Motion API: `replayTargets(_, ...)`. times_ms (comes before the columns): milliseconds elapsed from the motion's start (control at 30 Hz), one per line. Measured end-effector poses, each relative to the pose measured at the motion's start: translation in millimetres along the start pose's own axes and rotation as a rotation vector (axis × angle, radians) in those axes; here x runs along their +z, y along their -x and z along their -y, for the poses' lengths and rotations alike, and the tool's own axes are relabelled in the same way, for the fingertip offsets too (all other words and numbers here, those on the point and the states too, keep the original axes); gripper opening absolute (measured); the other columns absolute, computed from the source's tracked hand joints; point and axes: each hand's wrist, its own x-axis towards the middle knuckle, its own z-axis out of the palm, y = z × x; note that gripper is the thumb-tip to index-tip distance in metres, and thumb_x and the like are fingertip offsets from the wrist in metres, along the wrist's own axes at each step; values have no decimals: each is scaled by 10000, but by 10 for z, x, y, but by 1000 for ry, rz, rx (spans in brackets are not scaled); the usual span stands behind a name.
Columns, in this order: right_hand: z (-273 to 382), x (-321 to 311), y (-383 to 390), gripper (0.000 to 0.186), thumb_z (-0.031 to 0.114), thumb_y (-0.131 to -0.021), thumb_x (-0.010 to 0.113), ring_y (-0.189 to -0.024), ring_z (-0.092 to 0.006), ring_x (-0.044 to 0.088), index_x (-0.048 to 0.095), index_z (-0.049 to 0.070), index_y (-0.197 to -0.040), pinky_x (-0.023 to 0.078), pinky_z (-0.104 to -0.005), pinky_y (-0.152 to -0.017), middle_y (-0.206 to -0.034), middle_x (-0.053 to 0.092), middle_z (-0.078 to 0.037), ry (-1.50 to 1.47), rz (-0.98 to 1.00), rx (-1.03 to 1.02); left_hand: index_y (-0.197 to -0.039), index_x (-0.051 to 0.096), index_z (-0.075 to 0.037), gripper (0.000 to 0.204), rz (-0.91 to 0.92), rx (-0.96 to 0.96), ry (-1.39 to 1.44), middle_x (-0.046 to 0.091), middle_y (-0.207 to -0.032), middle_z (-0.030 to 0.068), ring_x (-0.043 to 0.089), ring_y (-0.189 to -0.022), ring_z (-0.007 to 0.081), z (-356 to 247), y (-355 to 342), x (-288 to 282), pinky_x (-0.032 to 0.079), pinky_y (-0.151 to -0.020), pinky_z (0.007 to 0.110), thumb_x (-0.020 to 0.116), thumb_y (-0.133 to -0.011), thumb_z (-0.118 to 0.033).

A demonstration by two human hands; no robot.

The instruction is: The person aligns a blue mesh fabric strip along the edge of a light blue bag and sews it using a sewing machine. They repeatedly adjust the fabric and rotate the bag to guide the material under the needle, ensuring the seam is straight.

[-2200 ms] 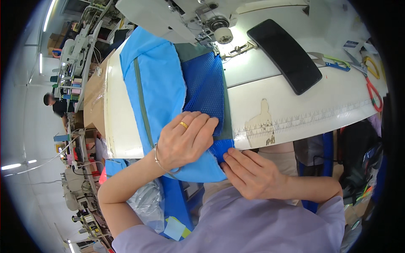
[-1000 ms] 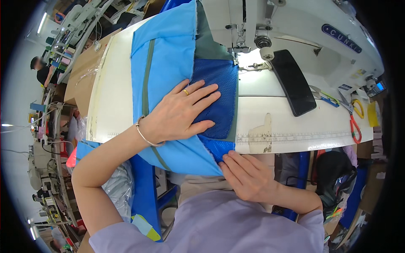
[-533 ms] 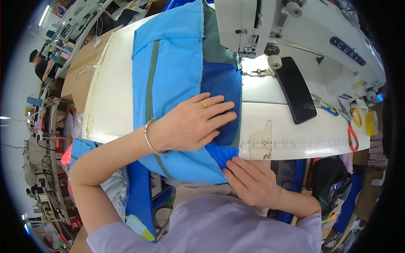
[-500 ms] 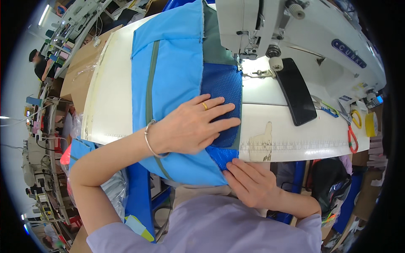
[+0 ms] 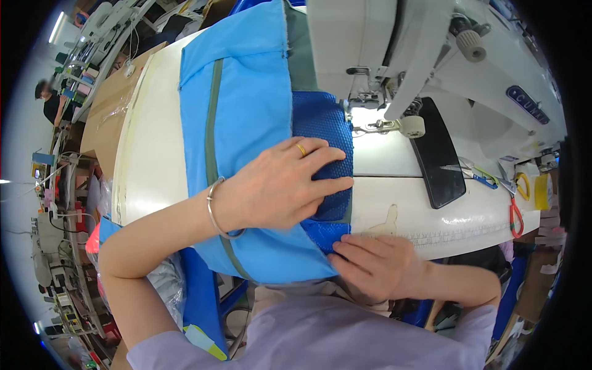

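Observation:
A light blue fabric piece (image 5: 256,105) with a grey-green strip (image 5: 214,117) lies across the sewing machine table. Along its right side runs a dark blue textured panel (image 5: 324,126), its edge by the needle area of the white sewing machine (image 5: 364,102). My left hand (image 5: 277,182) rests palm down over both fabrics, fingers spread on the dark panel. At the near corner, my right hand (image 5: 379,262) has its fingers closed on the panel's edge; the thumb is mostly hidden. The fabric's near end hangs over the table edge into my lap.
Right of the needle lies a black curved plate (image 5: 439,166). Beyond it are small snips (image 5: 478,172), red-handled scissors (image 5: 515,216) and a yellow tape roll (image 5: 542,192). A ruler strip (image 5: 450,234) runs along the table's near edge. Cardboard (image 5: 117,111) covers the left side.
The fabric has slid a little away from me past the needle, both hands moving with it. My view has tilted slightly, and my right elbow sits farther out to the right.

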Motion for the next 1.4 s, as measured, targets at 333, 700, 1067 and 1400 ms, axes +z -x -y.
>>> replayTargets(333,-569,90,-207,206,145,-786,701,-874,-178,688,712,14,-945,534,-278,-639,-862,667,-56,104,-107,-116,-1337,698,-201,530,8,92,-97,583,-1392,146,631,-1168,380,527,-254,-41,576,-907,440,679,-811,-144)
replayTargets(700,-538,207,-166,148,154,-649,683,-741,-196,584,671,21,-712,436,-284,-557,-802,620,-75,275,-363,-182,-1158,716,-67,462,66,-115,-225,672,-1027,96,662,-935,307,-107,-334,-205,539,-811,424,723,-709,44)
replayTargets(1067,-522,430,-276,209,141,-651,690,-735,-230,587,652,-61,-691,488,-323,-653,-908,646,-197,5,-741,-98,-917,562,-37,210,-41,-416,-96,570,-825,109,575,-744,288,6,-387,-51,466,-700,373,643,-733,22)
replayTargets(1400,-523,400,-231,227,164,-604,662,-727,-246,568,641,-49,-679,469,-331,-637,-796,579,-147,-18,-642,-122,-1134,622,-48,411,144,-313,-550,632,-984,99,662,-891,299,-380,-377,-277,553,-734,378,741,-743,-2)
